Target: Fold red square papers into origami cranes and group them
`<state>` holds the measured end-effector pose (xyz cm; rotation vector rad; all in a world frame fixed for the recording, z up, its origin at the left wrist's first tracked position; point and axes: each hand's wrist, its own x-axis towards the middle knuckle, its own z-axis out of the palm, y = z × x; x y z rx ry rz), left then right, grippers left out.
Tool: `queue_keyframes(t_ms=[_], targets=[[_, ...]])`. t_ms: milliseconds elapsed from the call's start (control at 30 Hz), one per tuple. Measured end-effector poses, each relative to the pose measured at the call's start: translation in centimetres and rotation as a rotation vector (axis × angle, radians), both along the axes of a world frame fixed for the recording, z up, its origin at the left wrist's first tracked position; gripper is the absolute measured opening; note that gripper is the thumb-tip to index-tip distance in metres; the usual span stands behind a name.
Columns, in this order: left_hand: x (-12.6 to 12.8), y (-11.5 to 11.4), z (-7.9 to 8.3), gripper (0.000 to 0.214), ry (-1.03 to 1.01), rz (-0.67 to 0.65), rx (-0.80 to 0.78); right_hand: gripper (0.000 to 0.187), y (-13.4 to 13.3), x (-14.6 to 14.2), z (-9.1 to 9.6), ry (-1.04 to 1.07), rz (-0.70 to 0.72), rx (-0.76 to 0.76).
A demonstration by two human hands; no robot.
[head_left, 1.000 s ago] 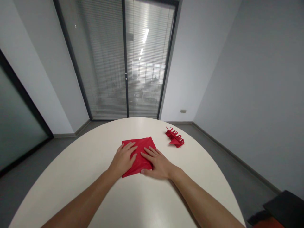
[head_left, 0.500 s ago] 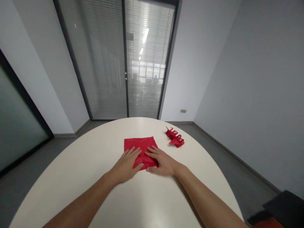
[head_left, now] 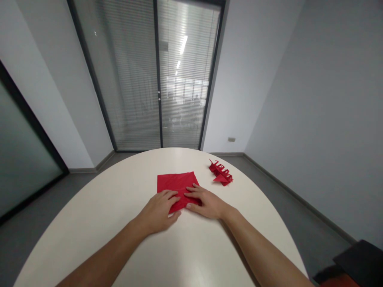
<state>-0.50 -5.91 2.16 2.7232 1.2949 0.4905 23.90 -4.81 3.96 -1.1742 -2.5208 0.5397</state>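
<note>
A red sheet of paper (head_left: 175, 181), creased across its surface, lies flat on the white table (head_left: 119, 191). My left hand (head_left: 161, 209) rests at its lower left part, fingers bent a little and apart, thumb just off the near edge. Over the lower right part lies my right hand (head_left: 206, 202), fingers stretched out and touching the paper. Both hands cover portions of the sheet's near corners. Beyond my right hand, a folded red paper piece (head_left: 220, 173) with a row of pointed loops sits on the table.
The table's rounded far edge faces a glass partition with blinds (head_left: 131, 99). A grey wall (head_left: 329, 119) stands at the right, with a small wall plate (head_left: 231, 139) low near the corner. At the lower right is a dark chair-like object (head_left: 359, 261).
My left hand has slid back toward me, its fingers more bent now, baring more of the paper's upper left. My right hand has shifted only slightly on the sheet.
</note>
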Motion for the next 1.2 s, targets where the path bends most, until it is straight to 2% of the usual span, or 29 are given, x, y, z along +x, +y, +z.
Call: queue_keyframes(t_ms=[233,333,433,567,667,867,967,1067,1200], targets=[[-0.7,0.0,0.5,0.05,0.122,0.022,-0.091,0.07,0.2,0.7,0.3,-0.048,0.062,-0.073],[-1.4,0.2,1.0,0.05,0.121,0.026,-0.125,0.074,0.6,1.4,-0.2,-0.06,0.023,-0.125],[-2.2,0.4,1.5,0.043,0.083,0.042,-0.157,0.066,1.1,1.9,-0.7,-0.022,0.02,-0.158],[-3.3,0.9,2.2,0.035,-0.046,0.041,-0.289,0.049,1.5,2.4,-1.0,0.069,0.04,-0.182],[-3.8,1.3,2.5,0.036,-0.114,0.074,-0.335,0.041,1.6,2.8,-1.1,0.143,-0.005,-0.185],[-4.0,1.8,1.9,0.035,-0.185,0.181,-0.259,0.047,1.9,2.6,-1.8,0.212,-0.184,-0.179],[-4.1,2.2,1.2,0.033,-0.204,0.223,-0.194,0.044,2.1,2.0,-2.0,0.34,-0.216,-0.164],[-4.2,2.8,0.6,0.032,-0.262,0.255,-0.169,0.04,2.4,1.4,-2.1,0.386,-0.252,-0.108],[-3.8,3.4,0.0,0.03,-0.34,0.312,-0.152,0.039,3.0,1.0,-2.4,0.335,-0.367,0.009]])
